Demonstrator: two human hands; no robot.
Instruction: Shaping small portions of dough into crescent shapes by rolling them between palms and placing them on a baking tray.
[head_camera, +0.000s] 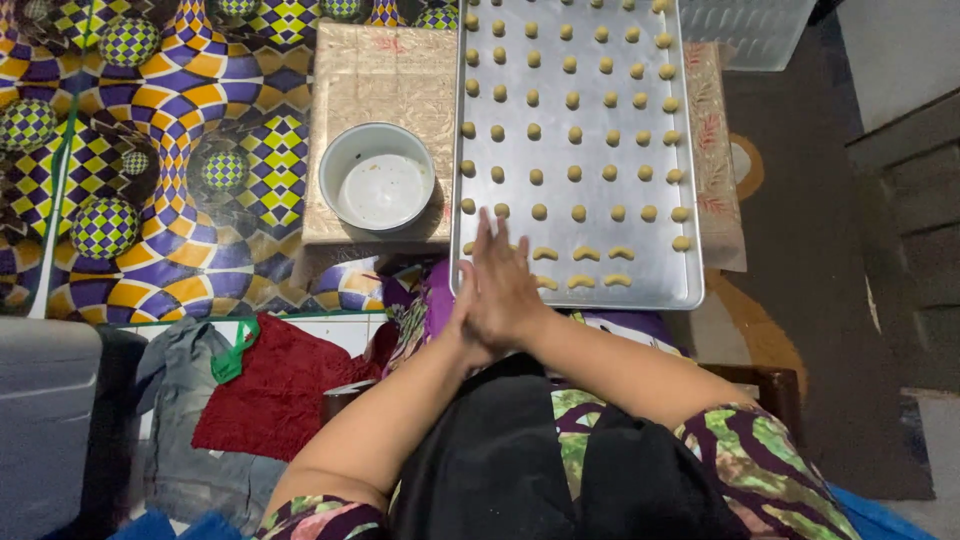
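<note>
Here, in the lower middle of the frame, the person's two hands are pressed flat together, palm against palm, fingers stretched out and pointing up toward the tray. The left hand (478, 290) lies on the left side of the pair and the right hand (515, 295) on the right, partly over it; whether anything is caught between the palms cannot be told, since the closed hands hide that space. The fingertips overlap the near left corner of a long metal baking tray (600, 150), which fills the upper middle of the frame. Small round dough balls (574, 135) stand on it in neat rows, each apart from its neighbours. Along the near edge, just right of the hands, lie several curved crescent-shaped dough pieces (586, 254) in two short rows. To the left of the tray, in the centre left of the frame, a round white bowl (377, 177) sits on a pale patterned board (385, 70), with only a few crumbs in it. A red cloth (275, 385) lies at lower left, and a floor covering with purple and yellow checks (150, 150) spreads across the upper left.
</note>
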